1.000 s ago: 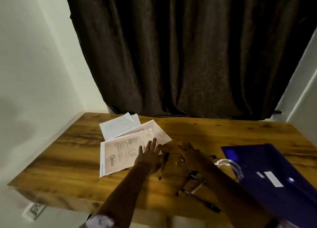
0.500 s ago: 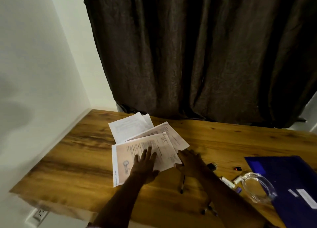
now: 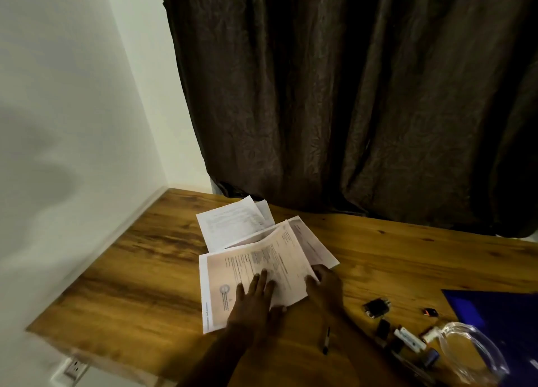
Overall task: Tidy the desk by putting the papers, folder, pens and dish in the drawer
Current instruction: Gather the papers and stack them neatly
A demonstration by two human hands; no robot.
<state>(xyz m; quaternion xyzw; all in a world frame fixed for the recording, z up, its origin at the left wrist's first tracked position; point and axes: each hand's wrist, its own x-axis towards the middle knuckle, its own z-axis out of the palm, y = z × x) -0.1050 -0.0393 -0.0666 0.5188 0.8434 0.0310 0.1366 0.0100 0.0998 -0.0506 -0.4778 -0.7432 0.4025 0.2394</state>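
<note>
Several printed papers [image 3: 256, 258] lie fanned out on the wooden desk [image 3: 131, 270], a white sheet [image 3: 230, 223] furthest back. My left hand [image 3: 256, 296] presses flat on the top pinkish sheet, fingers spread. My right hand [image 3: 323, 284] grips that sheet's right edge, which bows upward. A black pen [image 3: 326, 340] lies on the desk just right of my left forearm. A clear glass dish [image 3: 471, 354] sits at the lower right. The dark blue folder [image 3: 500, 314] lies at the right edge. No drawer is in view.
Small items lie beside the dish: a black clip [image 3: 376, 307], a small orange-and-black piece [image 3: 430, 312], white and dark caps or markers [image 3: 407, 338]. A dark curtain [image 3: 349, 95] hangs behind the desk; a white wall [image 3: 58, 124] bounds the left. A wall outlet [image 3: 74, 367] shows below.
The view has swung left and closer. Both hands moved from the pens onto the papers; my right hand took hold of the top sheet's right edge, which now lifts.
</note>
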